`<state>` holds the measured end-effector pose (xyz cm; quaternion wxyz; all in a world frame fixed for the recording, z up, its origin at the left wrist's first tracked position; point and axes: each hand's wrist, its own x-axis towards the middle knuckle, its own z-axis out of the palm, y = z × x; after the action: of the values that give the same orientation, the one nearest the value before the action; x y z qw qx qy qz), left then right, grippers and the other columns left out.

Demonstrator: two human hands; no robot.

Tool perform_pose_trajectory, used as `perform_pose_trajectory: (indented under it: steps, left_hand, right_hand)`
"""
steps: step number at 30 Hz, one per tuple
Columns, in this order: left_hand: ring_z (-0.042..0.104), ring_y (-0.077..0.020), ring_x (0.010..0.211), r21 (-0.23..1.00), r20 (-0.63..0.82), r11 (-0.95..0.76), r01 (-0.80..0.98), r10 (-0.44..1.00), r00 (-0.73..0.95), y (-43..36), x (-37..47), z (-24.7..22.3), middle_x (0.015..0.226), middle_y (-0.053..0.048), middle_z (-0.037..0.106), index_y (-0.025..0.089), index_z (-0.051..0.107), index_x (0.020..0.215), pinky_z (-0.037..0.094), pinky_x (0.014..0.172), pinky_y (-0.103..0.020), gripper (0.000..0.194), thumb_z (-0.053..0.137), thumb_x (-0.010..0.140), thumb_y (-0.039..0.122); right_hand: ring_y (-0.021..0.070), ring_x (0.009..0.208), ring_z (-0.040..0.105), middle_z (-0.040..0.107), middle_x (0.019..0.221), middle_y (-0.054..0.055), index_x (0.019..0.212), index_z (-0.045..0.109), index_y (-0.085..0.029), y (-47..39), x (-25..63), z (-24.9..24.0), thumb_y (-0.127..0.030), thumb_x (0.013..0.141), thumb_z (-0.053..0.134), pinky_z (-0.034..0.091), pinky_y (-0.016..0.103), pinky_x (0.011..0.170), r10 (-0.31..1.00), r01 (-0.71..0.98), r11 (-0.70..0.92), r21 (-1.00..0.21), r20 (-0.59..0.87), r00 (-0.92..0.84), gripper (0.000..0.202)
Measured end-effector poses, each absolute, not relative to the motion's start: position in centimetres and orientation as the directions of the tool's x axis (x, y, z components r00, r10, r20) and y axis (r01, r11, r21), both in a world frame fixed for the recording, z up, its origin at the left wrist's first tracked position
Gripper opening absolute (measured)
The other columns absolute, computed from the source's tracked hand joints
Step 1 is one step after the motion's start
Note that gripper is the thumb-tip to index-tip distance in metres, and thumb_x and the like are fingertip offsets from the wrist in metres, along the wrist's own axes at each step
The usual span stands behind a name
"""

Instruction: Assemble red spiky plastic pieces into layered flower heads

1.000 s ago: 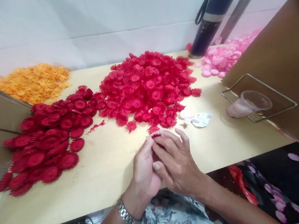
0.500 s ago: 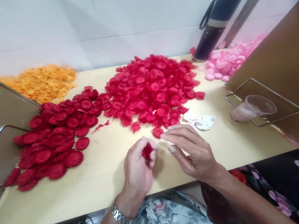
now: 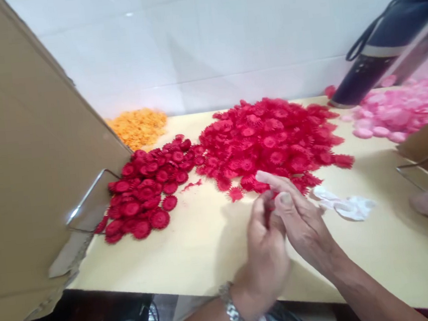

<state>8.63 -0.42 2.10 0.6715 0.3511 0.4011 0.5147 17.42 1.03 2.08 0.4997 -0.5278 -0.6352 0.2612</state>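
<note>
My left hand is curled in front of the bright red pile, with a metal watch on its wrist. A bit of dark red shows inside its fingers, mostly hidden; it looks like one of the fringed flower pieces. My right hand lies against the left one, fingers stretched out and pressed over its top. Behind both hands rises a heap of bright red fringed flower pieces. To the left sits a pile of darker red round fringed flower pieces.
Orange pieces lie at the back left, pink petals at the back right. A dark blue flask leans by the wall. Crumpled white tissue rests right of my hands. Cardboard with a wire bracket borders the left.
The camera view has turned left. My right hand, apart from the left before, has come over against it, covering most of the red piece held in the left.
</note>
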Motion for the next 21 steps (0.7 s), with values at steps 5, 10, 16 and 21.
perform_pose_trajectory:
  steps: [5,10,16,21]
  left_hand:
    - [0.021,-0.0209,0.136,0.84,-0.201,0.256,-0.479,0.966,0.163,-0.6,9.4,3.1,0.148,-0.001,0.03,0.025,0.034,0.138,0.017,0.111,-0.033,0.057,0.036,0.087,0.051]
    - [0.007,-0.0201,0.139,0.85,-0.143,0.214,-0.482,0.973,0.179,0.7,8.4,4.3,0.152,0.004,0.017,0.029,0.018,0.143,0.008,0.113,-0.035,0.064,0.029,0.087,0.057]
    - [0.007,-0.0253,0.138,0.917,-0.033,0.145,-0.372,0.956,0.293,0.5,8.0,4.9,0.153,-0.001,0.012,0.024,0.004,0.144,0.01,0.113,-0.038,0.078,0.029,0.082,0.063]
    - [0.014,-0.0255,0.137,0.939,0.079,0.097,-0.331,0.874,0.479,-0.7,7.6,5.2,0.151,-0.008,0.017,0.014,0.006,0.144,0.015,0.111,-0.036,0.082,0.024,0.082,0.065]
  right_hand:
    - [0.0207,0.134,0.028,0.037,0.143,0.002,0.135,0.038,-0.026,1.7,15.9,0.8,-0.05,0.092,0.022,0.018,0.044,0.113,0.969,0.299,0.211,-0.931,0.24,0.064,0.051]
    - [0.0198,0.138,0.015,0.021,0.149,-0.007,0.141,0.024,-0.033,-0.8,14.8,-1.1,-0.051,0.092,0.019,0.017,0.04,0.114,0.965,0.219,0.251,-0.943,0.261,0.018,0.052]
    - [0.0202,0.139,0.009,0.02,0.149,-0.01,0.139,0.029,-0.034,-0.8,15.1,-0.2,-0.053,0.091,0.012,0.006,0.042,0.116,0.988,0.023,0.034,-0.999,0.037,0.147,0.055]
    - [0.0202,0.139,0.007,0.02,0.149,-0.01,0.141,0.022,-0.035,1.7,17.2,1.1,-0.051,0.091,0.016,-0.003,0.042,0.115,0.965,0.152,0.105,-0.983,0.138,0.225,0.053]
